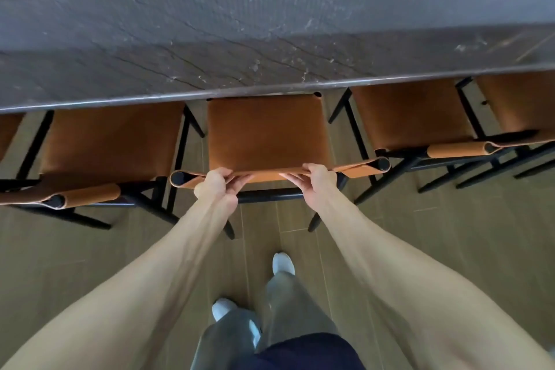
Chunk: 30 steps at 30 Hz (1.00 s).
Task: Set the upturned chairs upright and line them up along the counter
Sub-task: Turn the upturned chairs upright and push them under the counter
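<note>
Head view: left hand and right hand curl round backrest of middle chair, upright, seat partly under counter. Push straight, evenly; match neighbours' depth.

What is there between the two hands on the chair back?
In the head view, only the brown backrest strap runs between the left hand and right hand.

Left hand and right hand gripping middle chair backrest, counter above
</note>
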### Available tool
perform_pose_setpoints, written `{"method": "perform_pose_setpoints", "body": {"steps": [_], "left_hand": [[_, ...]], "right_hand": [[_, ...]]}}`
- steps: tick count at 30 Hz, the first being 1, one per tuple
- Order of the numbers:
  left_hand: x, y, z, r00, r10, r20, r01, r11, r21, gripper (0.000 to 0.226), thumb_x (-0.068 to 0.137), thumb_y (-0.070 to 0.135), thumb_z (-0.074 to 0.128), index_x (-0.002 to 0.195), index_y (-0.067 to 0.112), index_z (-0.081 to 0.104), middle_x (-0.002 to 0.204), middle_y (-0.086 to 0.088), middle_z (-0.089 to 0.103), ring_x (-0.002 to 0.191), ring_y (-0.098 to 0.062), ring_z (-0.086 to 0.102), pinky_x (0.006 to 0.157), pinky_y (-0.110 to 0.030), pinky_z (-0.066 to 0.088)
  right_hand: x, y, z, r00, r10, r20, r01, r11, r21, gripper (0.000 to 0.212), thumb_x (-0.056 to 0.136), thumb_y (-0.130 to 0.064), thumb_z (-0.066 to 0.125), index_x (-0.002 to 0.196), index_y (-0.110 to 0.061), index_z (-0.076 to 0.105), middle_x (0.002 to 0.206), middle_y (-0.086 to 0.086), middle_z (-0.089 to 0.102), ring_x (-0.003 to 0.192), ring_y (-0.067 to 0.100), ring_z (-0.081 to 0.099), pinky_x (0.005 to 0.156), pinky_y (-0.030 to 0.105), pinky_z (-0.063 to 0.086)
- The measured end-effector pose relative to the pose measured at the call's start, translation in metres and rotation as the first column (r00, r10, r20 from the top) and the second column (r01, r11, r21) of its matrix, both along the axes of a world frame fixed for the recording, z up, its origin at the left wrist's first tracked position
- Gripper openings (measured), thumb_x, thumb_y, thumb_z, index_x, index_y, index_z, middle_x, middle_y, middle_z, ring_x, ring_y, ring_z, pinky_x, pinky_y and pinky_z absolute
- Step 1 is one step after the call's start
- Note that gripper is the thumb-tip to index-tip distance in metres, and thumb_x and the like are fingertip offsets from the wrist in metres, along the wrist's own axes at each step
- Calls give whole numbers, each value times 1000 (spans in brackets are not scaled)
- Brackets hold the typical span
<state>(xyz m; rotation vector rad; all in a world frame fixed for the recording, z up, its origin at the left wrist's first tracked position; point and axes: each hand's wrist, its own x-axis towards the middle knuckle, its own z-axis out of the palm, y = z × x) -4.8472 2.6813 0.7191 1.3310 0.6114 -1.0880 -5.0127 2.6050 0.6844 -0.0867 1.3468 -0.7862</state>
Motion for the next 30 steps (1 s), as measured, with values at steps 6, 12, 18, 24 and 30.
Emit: {"method": "perform_pose_setpoints", "body": {"steps": [6, 12, 18, 24, 30], "left_hand": [[2, 3, -8, 1000, -17, -5, 18, 999, 32, 39, 89, -19, 49, 128, -10, 49, 115, -32, 62, 78, -44, 68, 60, -54, 62], [-3, 31, -30, 999, -29, -33, 32, 995, 92, 42, 89, -20, 51, 129, -10, 46, 120, -37, 58, 96, -53, 65, 74, -55, 60], [2, 60, -47, 997, -40, -62, 46, 994, 99, 53, 92, -17, 47, 144, -10, 38, 136, -35, 53, 117, -52, 59, 82, -58, 53], [-1, 44, -47, 996, -49, -70, 50, 999, 7, 36, 94, -16, 49, 129, -7, 47, 128, -34, 58, 93, -46, 65, 58, -49, 61], [-1, -7, -45, 995, -46, -90, 45, 999, -12, 41, 95, -13, 53, 135, -10, 46, 104, -26, 62, 101, -48, 65, 53, -48, 61]], "right_hand": [[0, 7, 4, 999, -33, 2, 33, 998, 46, 54, 92, 17, 48, 139, -8, 41, 117, 25, 62, 95, 45, 71, 71, 56, 62], [-9, 40, -9, 994, -105, 11, 103, 990, 101, 48, 91, 18, 49, 133, -3, 43, 111, 24, 62, 86, 38, 68, 55, 47, 62], [-3, 71, -24, 997, -79, -9, 79, 984, 160, 54, 92, 19, 47, 140, -4, 41, 131, 27, 57, 109, 45, 63, 66, 50, 59], [-4, 45, -31, 999, -52, 7, 51, 994, 100, 33, 91, 20, 43, 115, 0, 51, 118, 26, 61, 105, 46, 64, 86, 60, 56], [-2, -17, -32, 1000, -5, 8, 4, 999, 44, 51, 93, 18, 43, 138, -5, 41, 133, 26, 54, 102, 47, 64, 88, 64, 55]]}}
